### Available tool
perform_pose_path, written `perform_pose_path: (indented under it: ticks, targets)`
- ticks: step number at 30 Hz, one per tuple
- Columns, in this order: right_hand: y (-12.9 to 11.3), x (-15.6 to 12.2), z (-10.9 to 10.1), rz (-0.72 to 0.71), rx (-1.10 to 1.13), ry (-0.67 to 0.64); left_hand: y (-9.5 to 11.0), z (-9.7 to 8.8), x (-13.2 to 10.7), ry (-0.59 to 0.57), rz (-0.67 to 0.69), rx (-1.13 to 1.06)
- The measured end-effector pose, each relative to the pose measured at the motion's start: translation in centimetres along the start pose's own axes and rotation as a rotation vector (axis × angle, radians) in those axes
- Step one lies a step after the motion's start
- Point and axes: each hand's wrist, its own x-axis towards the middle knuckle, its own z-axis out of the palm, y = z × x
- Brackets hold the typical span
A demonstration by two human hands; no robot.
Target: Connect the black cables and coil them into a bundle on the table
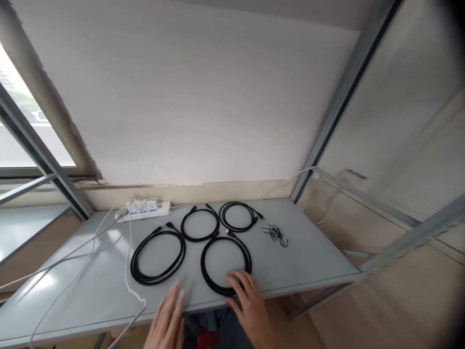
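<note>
Four black coiled cables would be too many to count, so several lie on the grey table. The front right coil [204, 271] has its plug ends at the top. My right hand [249, 303] is over this coil's near right edge, fingers curved and the thumb apart from them; contact is hard to tell. My left hand [167, 315], slightly blurred, is at the table's front edge with fingers stretched out and nothing held. The front left coil [134, 264] lies just beyond it. Behind are a back left coil [182, 228] and a back right coil [222, 220].
A heap of short black ties [276, 234] lies on the table [301, 257] at right. A white power strip [165, 209] with plugs stands back left. White cords [128, 264] cross the left side. Metal posts [330, 111] frame the table against the wall.
</note>
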Motion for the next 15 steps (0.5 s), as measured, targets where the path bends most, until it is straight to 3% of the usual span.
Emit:
perform_pose_path:
  ticks: [3, 7, 10, 15]
  targets:
    - [-0.4, 2.6, -0.7, -0.051, 0.062, -0.106, 3.7, -0.7, 5.2, -0.055, 0.097, -0.123]
    - [-0.8, 2.5, -0.5, -0.049, 0.029, -0.168, 5.0, -1.4, 10.7, -0.210, 0.178, -0.191]
    - [-1.2, 1.5, 0.4, -0.062, -0.048, -0.134, 4.8, -1.1, 12.4, -0.368, 0.274, -0.204]
    - [-1.5, 1.7, 0.4, -0.131, -0.115, -0.130, 4.7, -1.1, 13.0, -0.379, 0.344, -0.285]
